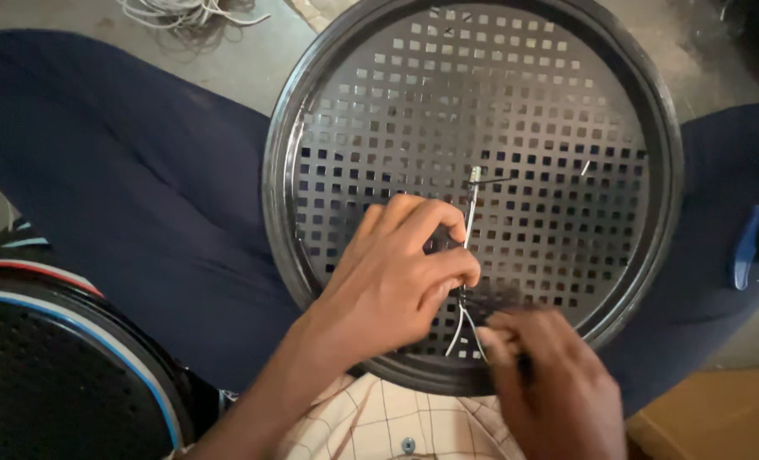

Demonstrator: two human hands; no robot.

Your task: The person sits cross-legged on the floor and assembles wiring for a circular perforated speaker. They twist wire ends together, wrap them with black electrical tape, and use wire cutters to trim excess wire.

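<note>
Head view: a round black perforated grille (473, 111) rests on the person's lap. The left hand (396, 273) pinches thin wires (469, 247) against the mesh; the blurred right hand (549, 383) appears to grip their lower ends. Seemingly mid-fastening, which needs steady tension.

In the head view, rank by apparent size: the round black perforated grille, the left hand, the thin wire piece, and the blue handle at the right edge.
1. Round black perforated grille, by far the largest.
2. Left hand.
3. Thin wire piece and blue handle: similar in length, and the handle is partly cut off, so unranked.
</note>
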